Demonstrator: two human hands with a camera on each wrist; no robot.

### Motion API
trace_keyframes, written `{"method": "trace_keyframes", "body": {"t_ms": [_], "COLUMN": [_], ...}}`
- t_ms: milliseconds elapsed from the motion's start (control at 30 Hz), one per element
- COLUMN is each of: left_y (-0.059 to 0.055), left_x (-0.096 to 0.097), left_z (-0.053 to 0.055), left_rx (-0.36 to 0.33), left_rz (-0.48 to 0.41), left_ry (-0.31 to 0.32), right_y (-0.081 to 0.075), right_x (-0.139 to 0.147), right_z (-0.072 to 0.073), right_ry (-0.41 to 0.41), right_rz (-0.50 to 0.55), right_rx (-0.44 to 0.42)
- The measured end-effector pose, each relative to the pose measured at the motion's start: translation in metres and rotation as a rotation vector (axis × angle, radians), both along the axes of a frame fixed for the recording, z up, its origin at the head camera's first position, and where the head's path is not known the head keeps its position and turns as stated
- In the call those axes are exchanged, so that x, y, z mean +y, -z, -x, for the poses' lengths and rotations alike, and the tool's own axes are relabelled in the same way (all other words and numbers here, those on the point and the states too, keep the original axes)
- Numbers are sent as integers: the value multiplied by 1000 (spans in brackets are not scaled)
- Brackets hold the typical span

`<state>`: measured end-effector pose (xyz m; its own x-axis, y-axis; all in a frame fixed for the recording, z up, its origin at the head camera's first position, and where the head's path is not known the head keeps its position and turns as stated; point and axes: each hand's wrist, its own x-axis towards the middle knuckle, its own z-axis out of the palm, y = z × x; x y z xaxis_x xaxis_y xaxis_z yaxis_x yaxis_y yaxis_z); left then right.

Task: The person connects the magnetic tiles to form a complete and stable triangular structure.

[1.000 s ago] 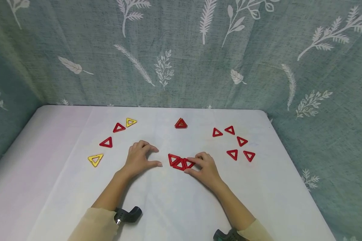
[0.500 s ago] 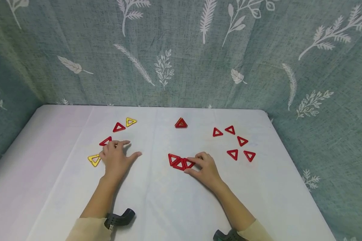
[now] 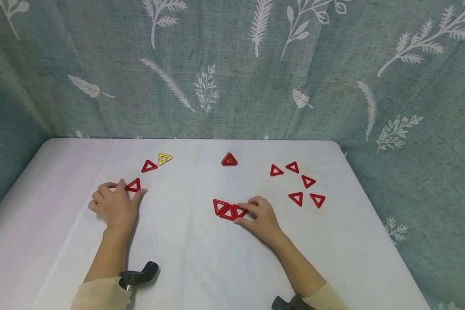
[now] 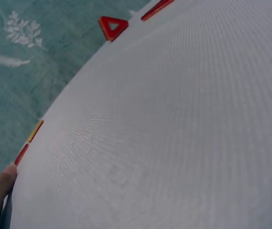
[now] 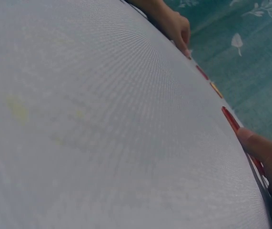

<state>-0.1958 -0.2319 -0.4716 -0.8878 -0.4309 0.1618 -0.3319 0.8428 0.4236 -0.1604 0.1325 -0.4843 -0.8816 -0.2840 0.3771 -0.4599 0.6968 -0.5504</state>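
Note:
On the white table, my left hand has its thumb and index finger on either side of a red triangle tile, seemingly pinching it, the other fingers loosely bent. My right hand pinches a red triangle tile at the right end of a small joined row. Two more red tiles make up that row, a middle tile and a left tile. In the right wrist view, my right thumb presses against a red tile edge. No yellow tile shows beside the left hand.
Farther back on the left lie a red triangle and a yellow triangle. A red triangle stack sits at the back centre. Several loose red triangles are spread at the right. A patterned green curtain hangs behind the table.
My left hand has moved left from near the joined row to the red tile, covering the spot where a yellow tile lay. My right hand stays on its tile. The head view has shifted slightly.

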Motion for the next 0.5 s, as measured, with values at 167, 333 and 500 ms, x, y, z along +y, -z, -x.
{"method": "trace_keyframes", "body": {"t_ms": [167, 333, 500], "left_y": [1, 0, -2], "left_x": [-1, 1, 7], "left_z": [-2, -3, -5], "left_rx": [15, 66, 87], "left_rz": [14, 27, 21], "left_ry": [25, 67, 174], "right_y": [0, 0, -1], "right_x": [0, -1, -1], "right_z": [0, 0, -1], "right_ry": [5, 6, 7], "right_rz": [-8, -9, -5], "right_rx": [-5, -1, -13]}}
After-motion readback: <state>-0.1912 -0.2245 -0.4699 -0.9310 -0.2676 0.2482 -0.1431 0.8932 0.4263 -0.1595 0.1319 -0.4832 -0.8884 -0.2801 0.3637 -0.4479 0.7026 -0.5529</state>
